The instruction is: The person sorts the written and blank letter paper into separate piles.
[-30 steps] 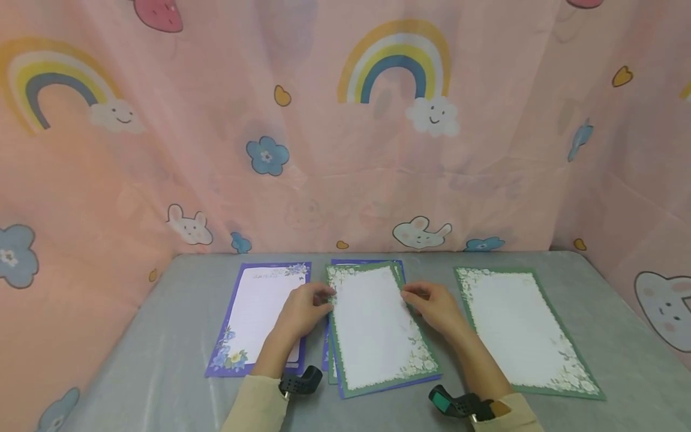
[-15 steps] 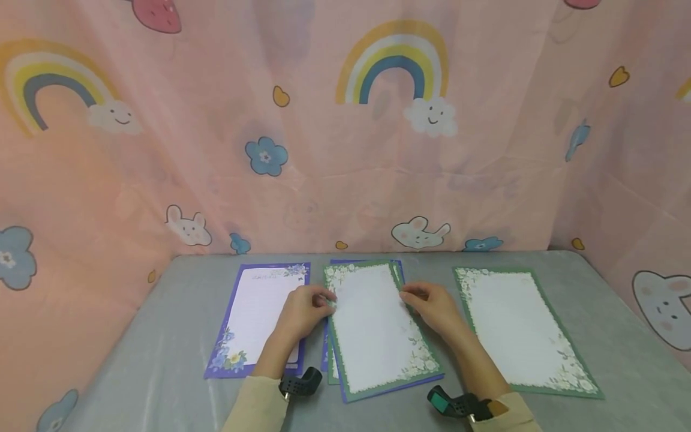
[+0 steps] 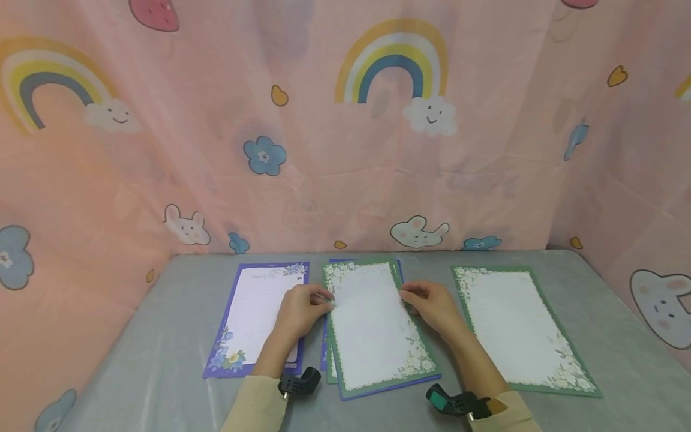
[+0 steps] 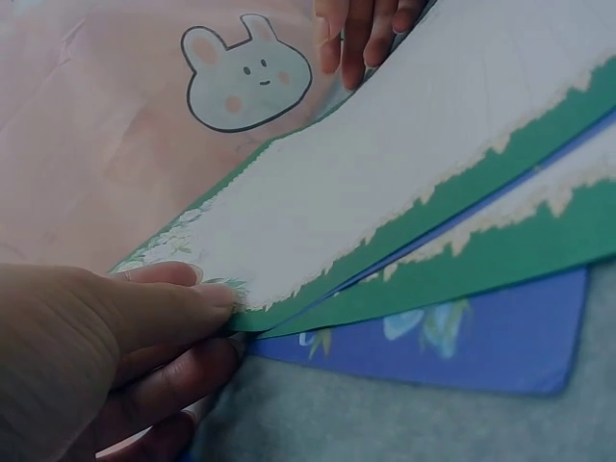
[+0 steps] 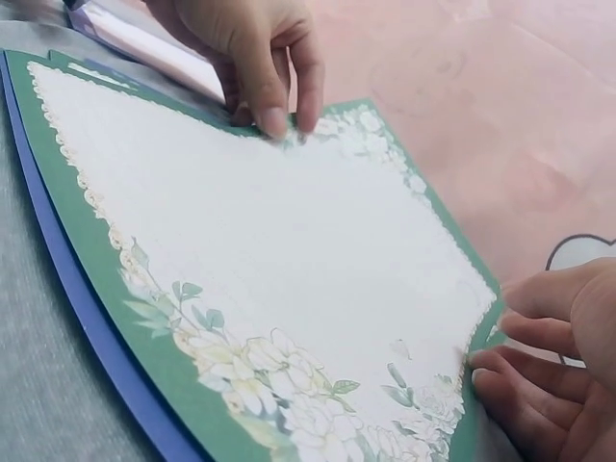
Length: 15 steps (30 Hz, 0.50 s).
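Observation:
In the head view, a white sheet of letter paper [image 3: 369, 324] with a green floral border lies on top of a loose stack in the middle of the table. My left hand [image 3: 302, 312] pinches its left edge, thumb above and fingers below, as the left wrist view shows. On the opposite edge, my right hand [image 3: 436, 307] pinches the paper between thumb and fingers. The top sheet bows up between the hands in the right wrist view. Beneath it lie another green-bordered sheet [image 4: 539, 245] and purple-bordered paper [image 4: 510, 346], fanned slightly out of line.
A purple-bordered sheet [image 3: 259, 318] lies to the left, partly under my left forearm. Another green-bordered sheet [image 3: 518, 330] lies flat to the right. The grey table [image 3: 162, 336] ends at a pink patterned curtain [image 3: 324, 180] behind and at both sides.
Both hands keep their grip on the paper's edges. The lower end of the top sheet shifts slightly toward me, then back a little; the side sheets stay put.

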Motion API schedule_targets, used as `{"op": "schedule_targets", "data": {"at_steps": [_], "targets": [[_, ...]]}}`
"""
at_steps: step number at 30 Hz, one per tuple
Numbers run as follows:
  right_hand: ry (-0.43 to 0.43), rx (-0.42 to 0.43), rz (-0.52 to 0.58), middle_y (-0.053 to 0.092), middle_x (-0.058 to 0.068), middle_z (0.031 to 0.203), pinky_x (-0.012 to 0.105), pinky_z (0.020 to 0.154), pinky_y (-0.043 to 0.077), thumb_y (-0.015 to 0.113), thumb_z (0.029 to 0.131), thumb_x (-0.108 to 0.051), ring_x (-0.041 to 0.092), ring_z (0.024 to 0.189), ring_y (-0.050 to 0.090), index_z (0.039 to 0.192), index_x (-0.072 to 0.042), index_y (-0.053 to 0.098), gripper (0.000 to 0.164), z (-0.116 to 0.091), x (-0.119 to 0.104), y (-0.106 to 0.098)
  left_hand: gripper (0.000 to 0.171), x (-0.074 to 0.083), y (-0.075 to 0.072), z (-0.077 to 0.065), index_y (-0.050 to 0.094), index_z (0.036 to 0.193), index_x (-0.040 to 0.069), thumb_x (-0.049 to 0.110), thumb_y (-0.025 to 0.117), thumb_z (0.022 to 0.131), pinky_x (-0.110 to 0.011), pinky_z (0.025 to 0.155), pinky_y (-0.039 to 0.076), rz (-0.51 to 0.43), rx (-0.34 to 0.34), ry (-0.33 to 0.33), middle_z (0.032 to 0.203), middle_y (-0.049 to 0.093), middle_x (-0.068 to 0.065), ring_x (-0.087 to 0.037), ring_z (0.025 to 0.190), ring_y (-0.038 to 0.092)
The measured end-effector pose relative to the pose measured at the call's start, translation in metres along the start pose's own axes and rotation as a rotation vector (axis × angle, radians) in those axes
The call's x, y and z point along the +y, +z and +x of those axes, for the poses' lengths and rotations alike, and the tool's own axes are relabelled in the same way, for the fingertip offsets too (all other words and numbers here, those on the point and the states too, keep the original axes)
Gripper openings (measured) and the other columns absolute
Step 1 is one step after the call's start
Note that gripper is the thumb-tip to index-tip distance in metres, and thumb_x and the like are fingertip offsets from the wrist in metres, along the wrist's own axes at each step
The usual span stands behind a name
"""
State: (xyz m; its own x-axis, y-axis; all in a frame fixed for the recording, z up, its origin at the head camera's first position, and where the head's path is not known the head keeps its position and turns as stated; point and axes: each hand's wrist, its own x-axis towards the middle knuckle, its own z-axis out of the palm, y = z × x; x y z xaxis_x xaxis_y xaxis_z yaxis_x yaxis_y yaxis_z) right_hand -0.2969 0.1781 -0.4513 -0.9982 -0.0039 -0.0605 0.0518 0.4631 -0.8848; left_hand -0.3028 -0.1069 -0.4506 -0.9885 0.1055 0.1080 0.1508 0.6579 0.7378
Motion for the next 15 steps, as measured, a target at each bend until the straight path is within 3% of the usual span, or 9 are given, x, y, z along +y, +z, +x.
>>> {"op": "schedule_targets", "data": {"at_steps": [6, 15], "targets": [[0.035, -0.005, 0.039, 0.071, 0.02, 0.118, 0.023, 0.071, 0.054, 0.067, 0.098, -0.023, 0.012, 0.084, 0.065, 0.125, 0.002, 0.067, 0.037, 0.0001, -0.0014, 0.0003, 0.008, -0.0011, 0.0004, -0.0004, 0.078, 0.093, 0.016, 0.015, 0.08, 0.085, -0.027, 0.065, 0.051, -0.002, -0.001, -0.019, 0.079, 0.076, 0.002, -0.006, 0.068, 0.064], [0.073, -0.022, 0.108, 0.066, 0.02, 0.127, 0.022, 0.073, 0.055, 0.067, 0.097, -0.023, 0.01, 0.091, 0.061, 0.13, 0.002, 0.064, 0.041, -0.0011, -0.0013, -0.0023, 0.008, -0.0016, 0.0004, -0.0003, 0.078, 0.094, 0.017, 0.015, 0.079, 0.086, -0.028, 0.065, 0.051, -0.011, -0.011, -0.025, 0.079, 0.076, 0.002, -0.007, 0.067, 0.063]]}}
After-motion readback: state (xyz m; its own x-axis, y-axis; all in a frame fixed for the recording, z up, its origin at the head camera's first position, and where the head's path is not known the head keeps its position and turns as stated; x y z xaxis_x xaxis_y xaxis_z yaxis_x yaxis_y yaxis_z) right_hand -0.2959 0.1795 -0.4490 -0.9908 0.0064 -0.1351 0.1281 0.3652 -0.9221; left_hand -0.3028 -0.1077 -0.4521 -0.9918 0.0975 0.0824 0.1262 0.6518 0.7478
